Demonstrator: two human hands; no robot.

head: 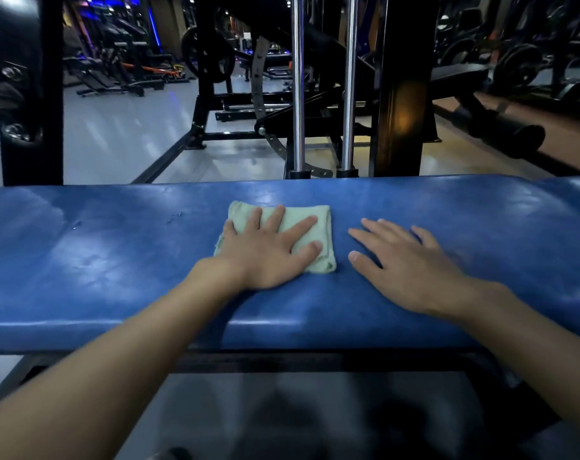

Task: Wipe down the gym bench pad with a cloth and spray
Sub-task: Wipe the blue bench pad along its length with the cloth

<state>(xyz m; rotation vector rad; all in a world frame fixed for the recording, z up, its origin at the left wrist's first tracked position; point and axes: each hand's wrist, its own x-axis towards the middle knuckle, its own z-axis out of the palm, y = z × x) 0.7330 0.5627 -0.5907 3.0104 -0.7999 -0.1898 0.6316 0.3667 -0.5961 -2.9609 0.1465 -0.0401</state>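
Chrome posts (pixel 298 84) behind bench pad (pixel 116 260), flat left hand (pixel 265 257) on cloth (pixel 318 224)

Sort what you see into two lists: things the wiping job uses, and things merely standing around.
Belongs to the job:
- blue bench pad
- folded green cloth, pressed flat under the left hand
- right hand, flat on the pad, holding nothing
- No spray bottle is in view.

Just standing about:
- chrome guide rods
- black machine frame
- weight plate
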